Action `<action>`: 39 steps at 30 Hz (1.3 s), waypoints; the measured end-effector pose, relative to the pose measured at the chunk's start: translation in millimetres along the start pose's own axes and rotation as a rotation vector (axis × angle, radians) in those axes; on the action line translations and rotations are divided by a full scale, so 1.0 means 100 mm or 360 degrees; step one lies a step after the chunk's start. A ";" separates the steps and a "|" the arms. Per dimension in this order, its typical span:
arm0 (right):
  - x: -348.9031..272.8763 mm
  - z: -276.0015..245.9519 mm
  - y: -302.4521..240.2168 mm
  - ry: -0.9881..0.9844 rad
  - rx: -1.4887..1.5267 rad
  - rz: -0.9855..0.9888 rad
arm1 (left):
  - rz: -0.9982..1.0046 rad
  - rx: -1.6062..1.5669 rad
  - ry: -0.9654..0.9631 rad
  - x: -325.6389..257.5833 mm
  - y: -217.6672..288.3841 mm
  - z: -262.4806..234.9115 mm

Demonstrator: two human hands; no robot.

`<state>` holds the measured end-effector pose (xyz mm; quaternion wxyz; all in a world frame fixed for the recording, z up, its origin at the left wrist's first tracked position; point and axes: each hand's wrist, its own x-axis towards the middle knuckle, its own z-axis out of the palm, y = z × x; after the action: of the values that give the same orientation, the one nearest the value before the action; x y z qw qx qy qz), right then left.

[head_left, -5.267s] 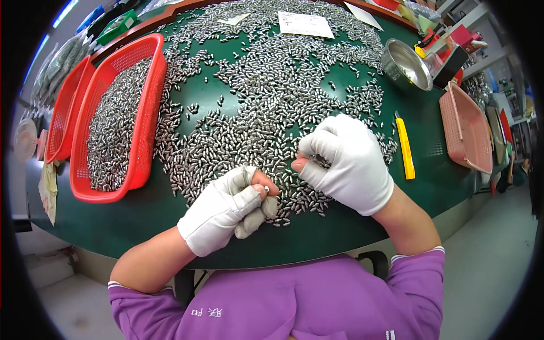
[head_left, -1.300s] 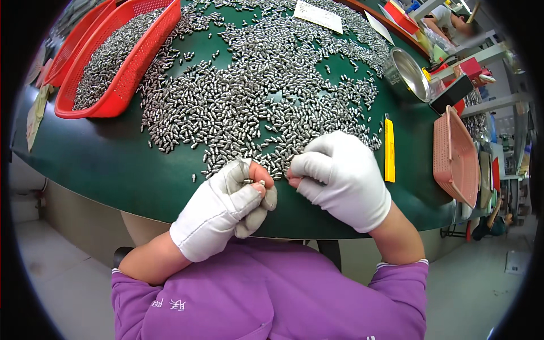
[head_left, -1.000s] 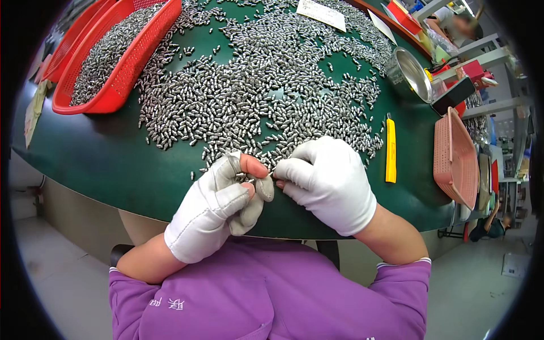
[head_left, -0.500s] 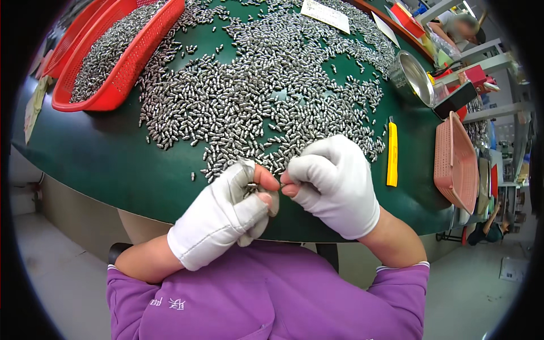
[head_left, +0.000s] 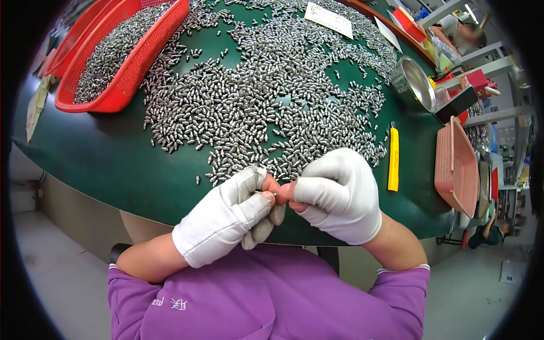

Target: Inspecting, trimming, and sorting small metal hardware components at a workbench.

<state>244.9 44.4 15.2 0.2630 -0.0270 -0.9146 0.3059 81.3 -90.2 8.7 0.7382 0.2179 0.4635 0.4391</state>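
Note:
My left hand and my right hand wear white gloves with bare fingertips. They meet at the near edge of a spread of small silvery metal parts. Between my left thumb and forefinger is a small metal part, mostly covered by the fingers. The fingertips of my right hand are pinched together and touch my left forefinger. Whatever they hold, if anything, is hidden. One loose part lies on the green tabletop, left of my left hand.
A red basket heaped with metal parts stands at the far left. On the right lie a yellow utility knife, a metal bowl and a pink basket. A paper slip rests on the parts. Another person sits at the far right.
Both hands are slightly lower in the picture, and the right fingertips now press against the left forefinger. The small metal part shows more at the left fingertips. The whole table view has shifted slightly.

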 end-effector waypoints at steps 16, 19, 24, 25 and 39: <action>-0.01 0.05 0.04 -0.0155 -0.0548 0.0237 | 0.0228 -0.0213 0.0054 0.00 -0.04 -0.02; -0.03 0.07 0.03 -0.0133 -0.0577 0.0242 | 0.0203 -0.0218 0.0001 0.01 -0.05 -0.05; 0.02 0.04 0.01 0.0181 -0.0327 0.0148 | 0.0179 -0.0175 -0.0053 0.00 -0.04 -0.06; 0.02 0.02 0.01 0.0181 -0.0330 0.0144 | 0.0133 -0.0129 -0.0009 0.00 -0.02 -0.03; -0.08 -0.07 -0.09 -0.0227 -0.0520 -0.0020 | 0.0470 -0.0545 -0.0026 0.03 -0.15 -0.11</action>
<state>255.9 39.2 21.5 0.1914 -0.0417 -0.9687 0.1527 79.4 -96.6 -9.1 0.6959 0.1585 0.3392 0.6127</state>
